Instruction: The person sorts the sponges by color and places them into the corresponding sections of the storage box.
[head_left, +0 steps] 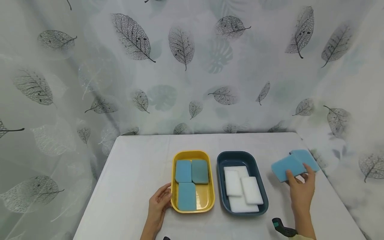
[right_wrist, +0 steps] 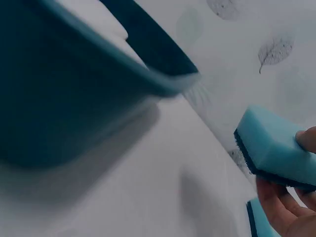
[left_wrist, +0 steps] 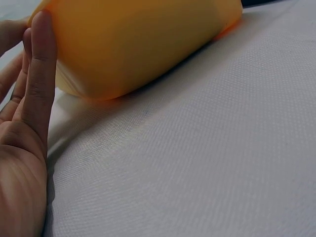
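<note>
In the head view my left hand [head_left: 158,204] holds the left edge of a yellow tray [head_left: 211,186], its digits against the wall and rim in the left wrist view. Inside the tray lie several blue sponges [head_left: 187,196], one greener than the others. My right hand [head_left: 301,193] pinches a light blue sponge [head_left: 286,167], raised above the table and tilted. The right wrist view shows that sponge [right_wrist: 276,148] with its dark scouring layer underneath. Another blue sponge [head_left: 306,159] lies behind it by the table's right edge, partly covered.
Between the hands stands a dark blue tray [head_left: 220,180] holding several white sponges [head_left: 251,190], some stacked on others. A white cloth covers the table [head_left: 135,166]. Leaf-patterned curtains [head_left: 186,76] hang behind and at both sides.
</note>
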Available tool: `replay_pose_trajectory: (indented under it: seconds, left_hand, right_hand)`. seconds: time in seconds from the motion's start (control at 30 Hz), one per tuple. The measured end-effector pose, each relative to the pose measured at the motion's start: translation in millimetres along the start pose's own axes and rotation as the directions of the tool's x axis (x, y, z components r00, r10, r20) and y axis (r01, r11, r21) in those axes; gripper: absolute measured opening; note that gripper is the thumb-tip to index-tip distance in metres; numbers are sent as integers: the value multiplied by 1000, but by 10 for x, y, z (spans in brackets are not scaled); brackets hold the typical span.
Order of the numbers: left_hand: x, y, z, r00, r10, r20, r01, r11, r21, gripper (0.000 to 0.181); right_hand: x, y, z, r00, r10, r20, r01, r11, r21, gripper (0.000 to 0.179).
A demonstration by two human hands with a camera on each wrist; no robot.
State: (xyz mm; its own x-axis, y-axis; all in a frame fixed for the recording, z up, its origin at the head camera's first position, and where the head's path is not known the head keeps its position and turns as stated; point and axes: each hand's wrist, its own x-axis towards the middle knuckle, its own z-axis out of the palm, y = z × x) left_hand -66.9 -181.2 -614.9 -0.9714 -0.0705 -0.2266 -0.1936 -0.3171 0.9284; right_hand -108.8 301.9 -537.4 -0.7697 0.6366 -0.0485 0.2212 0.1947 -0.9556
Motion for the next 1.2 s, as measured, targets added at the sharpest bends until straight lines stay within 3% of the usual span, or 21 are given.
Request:
replay_pose_trajectory:
  seconds: [0.1, 0.2, 0.33, 0.57, 0.7, 0.97, 1.2]
  left_hand:
    - [16, 10, 19, 1000, 6, 2, -6, 1000, -1, 48]
    - [19, 19, 26, 1000, 8, 0, -8, 1000, 0, 47]
    - [9, 28, 19, 1000, 11, 0, -11, 1000, 3, 47]
    - [-14, 8, -19, 1000, -2, -8, 2, 1000, 26, 49]
    - [-25, -19, -26, 999, -29, -18, 30, 999, 21, 50]
    - [-15, -16, 9, 1000, -10, -20, 11, 1000, 15, 49]
    - [3, -15, 12, 1000, -5, -16, 5, 1000, 12, 50]
  right_hand:
    - [-49, -83, 84, 997, 38, 64, -42, 998, 57, 77]
    - [-107, -173, 159, 982, 49, 185, -74, 988, 133, 80]
    - [-203, -279, 253, 933, 13, 359, -85, 979, 186, 81]
    - [-360, -363, 432, 864, -31, 502, -61, 984, 166, 83]
    - [-444, -392, 544, 832, -58, 551, -17, 991, 131, 81]
    - [-642, -531, 800, 813, -90, 575, 53, 995, 81, 68]
    - [-698, -664, 1069, 790, -114, 603, 110, 993, 44, 51]
